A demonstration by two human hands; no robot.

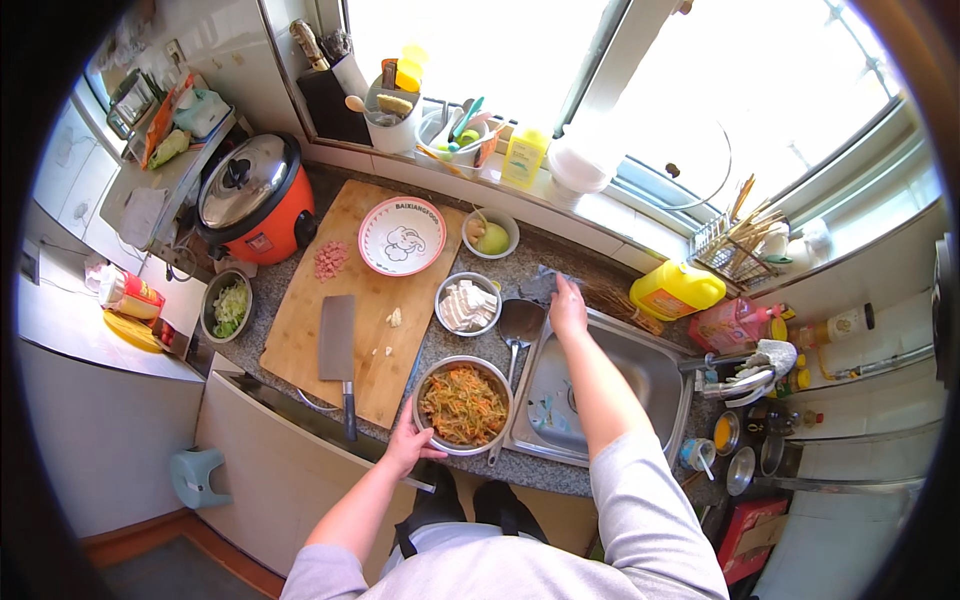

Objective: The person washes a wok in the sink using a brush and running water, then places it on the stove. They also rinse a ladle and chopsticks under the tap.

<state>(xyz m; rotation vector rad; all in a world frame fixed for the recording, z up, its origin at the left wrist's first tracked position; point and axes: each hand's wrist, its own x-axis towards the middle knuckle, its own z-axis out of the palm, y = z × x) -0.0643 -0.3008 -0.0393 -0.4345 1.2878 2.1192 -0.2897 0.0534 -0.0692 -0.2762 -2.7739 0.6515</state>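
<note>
My left hand (409,444) holds the near left rim of a metal bowl of shredded vegetables (463,405) at the counter's front edge. My right hand (568,304) reaches beyond the sink's back left corner and touches a grey cloth (551,283); whether its fingers grip it I cannot tell. Between the hands lies a metal spatula (520,322). Just behind the vegetable bowl stands a bowl of pale sliced pieces (468,304). On the wooden cutting board (300,330) are a cleaver (337,337), diced pink meat (331,260), garlic pieces (394,317) and a white patterned bowl (402,236).
A steel sink (600,375) is under my right forearm. An orange electric cooker (259,202) and a bowl of chopped greens (228,306) stand left of the board. The yellow jug (675,289) is behind the sink, the faucet (739,382) at its right.
</note>
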